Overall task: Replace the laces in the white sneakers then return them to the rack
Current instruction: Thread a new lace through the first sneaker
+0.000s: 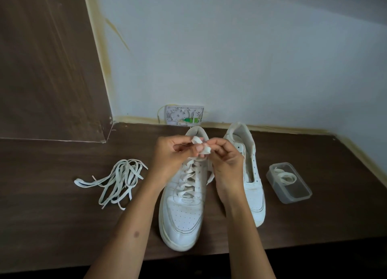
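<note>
Head view, inspected from largest item to smallest. A dark wood-grain surface (52, 205) is seen to carry everything, with its far edge against a pale wall.

Two white sneakers are set near the middle of the far edge, toes toward the near edge. The left sneaker (184, 207) is found laced through its visible eyelets, the lace (188, 179) crossing in rows up to the throat. The right sneaker (252, 174) stands just beside it; no lace is seen in its eyelets and its tongue is pulled up.

A clear plastic box (290, 183) is placed toward the right edge, and a coiled lace (285, 177) is held inside it, judged to be the replacement for the unlaced shoe. A loose tangle of laces (117, 181) is left toward the left edge, judged to be the removed set.

Above the collar of the left sneaker, the lace ends are being worked: the left hand (174, 153) is curled round one white end, and the right hand (225, 156) pinches the other. A knot or bow is judged to be in progress.

Progress is assessed at roughly half: one shoe is nearly finished, the other is yet to be laced. No rack is in view, so the return is outstanding.
</note>
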Demonstrator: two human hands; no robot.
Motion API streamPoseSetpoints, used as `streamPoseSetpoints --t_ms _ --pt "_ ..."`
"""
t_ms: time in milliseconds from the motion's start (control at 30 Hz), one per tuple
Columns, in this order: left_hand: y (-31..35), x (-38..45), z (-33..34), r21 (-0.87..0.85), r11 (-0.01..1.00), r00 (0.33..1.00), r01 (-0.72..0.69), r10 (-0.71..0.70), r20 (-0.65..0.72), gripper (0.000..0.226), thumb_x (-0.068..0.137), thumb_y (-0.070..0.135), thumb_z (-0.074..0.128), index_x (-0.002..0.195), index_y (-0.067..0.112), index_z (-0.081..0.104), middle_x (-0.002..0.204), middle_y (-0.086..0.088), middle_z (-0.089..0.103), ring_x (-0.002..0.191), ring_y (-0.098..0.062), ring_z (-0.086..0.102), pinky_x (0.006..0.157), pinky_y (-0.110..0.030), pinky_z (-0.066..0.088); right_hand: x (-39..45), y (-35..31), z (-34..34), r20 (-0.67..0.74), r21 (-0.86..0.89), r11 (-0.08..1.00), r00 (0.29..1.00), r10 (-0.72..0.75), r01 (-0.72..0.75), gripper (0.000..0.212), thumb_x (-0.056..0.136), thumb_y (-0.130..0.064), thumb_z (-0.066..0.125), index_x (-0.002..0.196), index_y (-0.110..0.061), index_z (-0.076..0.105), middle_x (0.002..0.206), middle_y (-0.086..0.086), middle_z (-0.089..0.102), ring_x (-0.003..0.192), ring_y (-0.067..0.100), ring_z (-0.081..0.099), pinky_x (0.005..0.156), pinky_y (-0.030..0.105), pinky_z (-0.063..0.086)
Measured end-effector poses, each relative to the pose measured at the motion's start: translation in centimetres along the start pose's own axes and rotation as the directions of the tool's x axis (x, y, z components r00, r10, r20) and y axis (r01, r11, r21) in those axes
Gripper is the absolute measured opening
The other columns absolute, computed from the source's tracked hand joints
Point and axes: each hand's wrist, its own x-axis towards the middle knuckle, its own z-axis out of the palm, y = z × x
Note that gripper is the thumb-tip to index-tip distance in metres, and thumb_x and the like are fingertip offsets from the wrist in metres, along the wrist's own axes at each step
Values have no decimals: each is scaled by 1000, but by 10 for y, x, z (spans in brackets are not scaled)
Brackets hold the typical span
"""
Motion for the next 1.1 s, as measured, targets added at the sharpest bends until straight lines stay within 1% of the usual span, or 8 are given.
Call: streamPoseSetpoints --t_ms 100,233,433,633,733,867,1000,1100 --pt "1 1 -1 10 998 992 -68 69 -102 28 74 4 76 101 6 73 79 -4 76 70 -18 71 71 -29 60 1 0 -1 112 -6 1000 993 -28 29 20 86 11 60 104 5 68 100 19 72 94 31 69 81 31 55" --pt "-2 3 0 -2 989 977 -151 149 -150 33 72 -6 75 104 -3 70 80 -4 75 68 -13 69 68 -22 57 5 2 4 76 106 994 997 4 -12 20 77 -2 69 98 2 69 90 10 74 85 20 70 79 29 56" --pt "-8 6 -11 179 941 957 -287 277 82 25 77 18 78 97 3 76 96 -12 67 88 -28 67 76 -35 58 11 4 2 53 308 936 986 159 -167 18 77 -5 65 94 2 65 86 11 72 82 20 70 77 27 57" --pt "-7 6 -10 330 911 969 -246 235 71 20 76 13 80 95 6 77 91 -4 69 78 -12 69 70 -24 56 10 3 -3 17 26 1000 1000 -11 11 12 85 6 64 96 5 66 85 2 73 85 14 68 80 25 54" --pt "-3 8 -11 349 926 989 -144 145 24 34 74 10 83 105 17 71 88 1 70 70 -9 69 66 -24 58 8 4 -4 28 -123 987 995 -99 102 14 86 7 65 100 9 66 93 12 72 88 17 69 80 24 54" --pt "-3 8 -11 540 815 976 -210 202 75 37 82 10 77 113 29 71 83 8 73 70 -6 70 68 -32 59 8 5 -4 98 -223 951 976 -196 213 12 86 2 68 98 2 69 102 21 68 99 26 67 88 33 54" --pt "-4 8 -12 464 869 985 -173 158 72 40 87 -7 62 116 19 71 74 2 73 58 -10 65 63 -24 57 8 4 -3 140 -264 930 964 -226 256 13 86 2 69 96 -6 71 102 18 68 99 25 67 88 30 53" --pt "-3 7 -12 399 901 985 -171 150 84 39 87 -8 59 114 16 72 77 1 73 62 -13 66 68 -25 57 9 5 -4 138 -278 922 961 -239 270 16 85 2 69 96 -9 71 102 16 68 99 23 68 87 29 53"
